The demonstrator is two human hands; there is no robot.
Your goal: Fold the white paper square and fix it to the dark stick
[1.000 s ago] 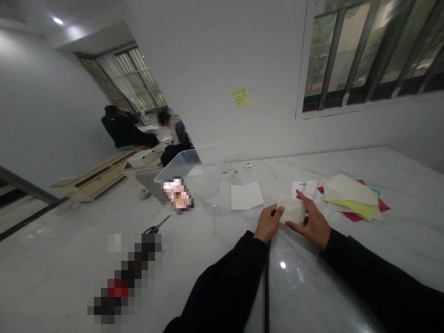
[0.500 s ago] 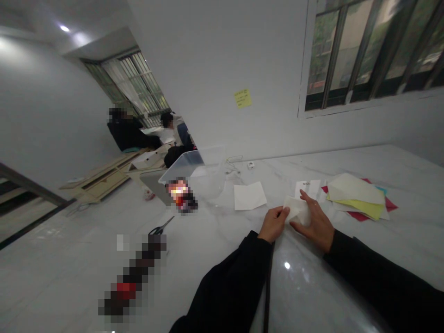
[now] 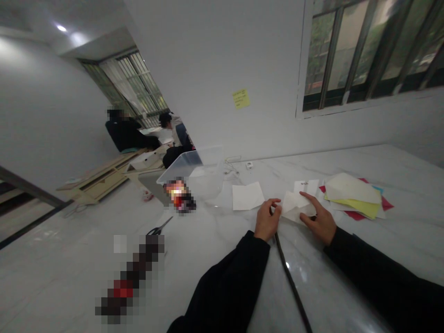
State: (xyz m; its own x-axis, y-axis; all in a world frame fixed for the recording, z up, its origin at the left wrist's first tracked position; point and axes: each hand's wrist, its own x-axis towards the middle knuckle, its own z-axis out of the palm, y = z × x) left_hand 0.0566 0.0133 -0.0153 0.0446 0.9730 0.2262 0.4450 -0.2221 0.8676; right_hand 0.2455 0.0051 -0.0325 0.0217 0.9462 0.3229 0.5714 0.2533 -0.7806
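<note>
A folded white sheet of paper [image 3: 292,203] is between my hands, low over the marble-look tabletop [image 3: 208,259]. My right hand [image 3: 321,224] is at its right side, thumb and index finger spread over the sheet; the other fingers are partly hidden. My left hand [image 3: 266,221] is just beside the left edge, fingers loosely curled with a gap between thumb and index finger. Behind the folded sheet lies a white slip with small print [image 3: 307,186]. Another white sheet [image 3: 247,196] lies to the left. A dark cord [image 3: 293,282] runs from near my left hand toward the bottom edge.
A stack of coloured paper [image 3: 354,189] lies at the right. Scissors [image 3: 157,229] and a clear plastic bin [image 3: 211,178] are to the left. A white plug-like block [image 3: 249,165] is by the wall. A yellow note [image 3: 241,98] is on the wall; two people sit in the far left background.
My left hand has let go of the paper's left edge and drawn slightly left. The folded paper sits a little lower and flatter. The dark cord has swung right.
</note>
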